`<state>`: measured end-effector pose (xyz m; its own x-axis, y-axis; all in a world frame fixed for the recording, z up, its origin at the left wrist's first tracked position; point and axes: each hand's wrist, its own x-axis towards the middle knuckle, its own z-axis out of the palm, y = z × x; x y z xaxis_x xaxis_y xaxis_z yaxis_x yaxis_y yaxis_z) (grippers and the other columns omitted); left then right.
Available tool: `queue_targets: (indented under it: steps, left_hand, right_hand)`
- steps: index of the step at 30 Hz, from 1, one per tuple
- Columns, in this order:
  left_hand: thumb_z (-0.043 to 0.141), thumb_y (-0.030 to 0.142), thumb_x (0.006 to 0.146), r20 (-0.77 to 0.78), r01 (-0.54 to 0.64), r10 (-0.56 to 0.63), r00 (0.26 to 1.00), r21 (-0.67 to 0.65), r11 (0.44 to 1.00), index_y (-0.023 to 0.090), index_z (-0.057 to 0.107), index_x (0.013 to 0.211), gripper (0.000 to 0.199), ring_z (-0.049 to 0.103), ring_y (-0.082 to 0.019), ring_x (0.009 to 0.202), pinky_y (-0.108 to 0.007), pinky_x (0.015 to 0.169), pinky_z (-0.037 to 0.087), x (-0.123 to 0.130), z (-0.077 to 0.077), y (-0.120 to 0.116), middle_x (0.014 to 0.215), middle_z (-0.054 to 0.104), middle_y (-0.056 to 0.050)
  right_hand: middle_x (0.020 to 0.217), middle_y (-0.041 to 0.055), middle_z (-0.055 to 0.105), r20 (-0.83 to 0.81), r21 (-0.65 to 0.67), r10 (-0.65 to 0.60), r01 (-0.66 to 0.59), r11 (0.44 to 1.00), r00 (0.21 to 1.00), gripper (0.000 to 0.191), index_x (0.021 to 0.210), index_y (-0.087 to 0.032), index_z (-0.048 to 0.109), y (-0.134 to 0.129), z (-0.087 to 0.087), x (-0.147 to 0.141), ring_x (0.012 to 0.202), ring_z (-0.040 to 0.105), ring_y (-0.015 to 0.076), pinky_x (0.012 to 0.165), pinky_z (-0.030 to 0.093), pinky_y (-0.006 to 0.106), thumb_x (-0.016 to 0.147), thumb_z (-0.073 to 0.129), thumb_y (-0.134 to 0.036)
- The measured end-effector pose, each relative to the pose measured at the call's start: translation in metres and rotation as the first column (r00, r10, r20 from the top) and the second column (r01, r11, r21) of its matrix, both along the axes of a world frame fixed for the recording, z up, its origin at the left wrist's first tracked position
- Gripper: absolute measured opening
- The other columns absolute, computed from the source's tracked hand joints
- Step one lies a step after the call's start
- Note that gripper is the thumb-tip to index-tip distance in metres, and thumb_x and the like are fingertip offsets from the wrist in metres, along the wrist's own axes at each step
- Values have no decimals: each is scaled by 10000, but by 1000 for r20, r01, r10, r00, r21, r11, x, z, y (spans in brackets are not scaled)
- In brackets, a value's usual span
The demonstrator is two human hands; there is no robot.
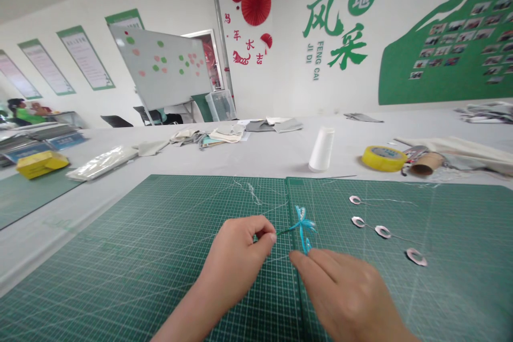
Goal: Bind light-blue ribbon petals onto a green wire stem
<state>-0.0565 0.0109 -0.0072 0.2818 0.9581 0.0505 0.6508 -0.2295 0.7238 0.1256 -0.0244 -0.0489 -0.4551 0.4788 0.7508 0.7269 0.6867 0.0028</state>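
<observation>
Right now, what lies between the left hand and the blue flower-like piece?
In the head view, a thin green stem spans from the left hand to the blue flower-like piece.

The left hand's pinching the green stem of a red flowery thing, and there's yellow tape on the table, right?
Not quite: the flowery thing is blue, as the head view shows. The left hand does pinch its green stem, and yellow tape is on the table.

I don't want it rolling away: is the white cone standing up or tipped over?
Standing up: the white cone rests on its wider end, narrow end up.
</observation>
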Motion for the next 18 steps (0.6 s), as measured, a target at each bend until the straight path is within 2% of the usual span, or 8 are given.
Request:
queue_targets:
  steps: [7,12,15,18]
  left_hand:
    - [572,228,820,266,31,1,964,-116,993,172,648,695,157,513,-129,620,-250,599,366,2,0,4,609,596,20]
    - [608,243,806,430,95,41,902,-290,952,157,648,724,126,320,-66,474,-213,480,244,2,6,3,591,578,35]
    - [633,258,798,541,171,51,839,-352,920,152,639,744,119,262,-55,451,-210,445,173,1,10,3,586,580,36]
    - [653,256,788,625,226,66,778,-376,899,149,634,752,115,260,-53,449,-211,432,141,-1,10,2,583,586,30]
  right_hand:
    - [527,4,565,-91,-49,-26,21,999,996,395,781,-145,707,2,-4,0,433,508,146,453,320,298,977,367,-107]
    - [540,6,582,-187,-87,-30,14,996,982,319,820,-139,717,4,-8,2,436,517,143,457,346,285,960,430,-126]
    - [643,17,652,-350,-228,-6,-79,971,937,249,868,-157,705,4,-9,2,533,593,139,519,418,253,951,471,-149]
    - [709,-8,671,-525,-420,-52,-205,884,850,191,860,-209,694,4,-6,2,617,613,133,579,454,230,936,519,-210]
